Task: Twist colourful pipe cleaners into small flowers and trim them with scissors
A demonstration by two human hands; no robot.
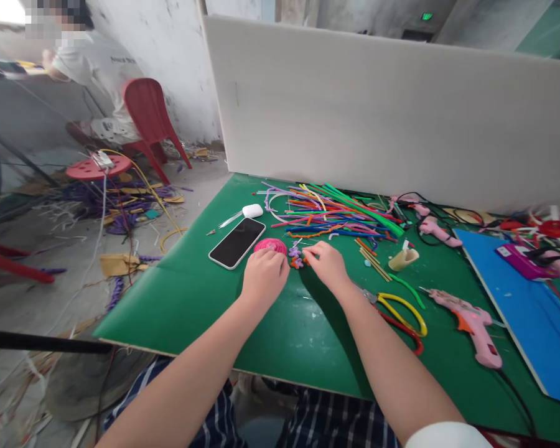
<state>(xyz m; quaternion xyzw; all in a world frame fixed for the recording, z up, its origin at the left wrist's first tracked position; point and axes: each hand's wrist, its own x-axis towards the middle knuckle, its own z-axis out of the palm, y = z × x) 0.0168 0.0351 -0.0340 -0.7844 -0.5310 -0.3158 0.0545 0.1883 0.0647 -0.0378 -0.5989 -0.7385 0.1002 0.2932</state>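
A round pink coiled pipe-cleaner piece (269, 245) lies behind the curled fingers of my left hand (265, 274). The closed fingers overlap its near edge, and their grip is partly hidden. A little to the right, my right hand (327, 264) is closed in a pinch, its fingertips at the small orange and purple flower-like pieces (296, 255) between my hands. Whatever sits in that pinch is too small to make out. Left of my left hand is a phone (238, 243) with a dark screen.
Many coloured pipe cleaners (340, 211) are heaped at the back. Yellow-and-red-handled pliers (404, 314) and a pink glue gun (471, 323) lie right, before a blue board (527, 317). A white earphone case (252, 211) sits beyond the phone. Another person sits far left near a red chair (149, 112).
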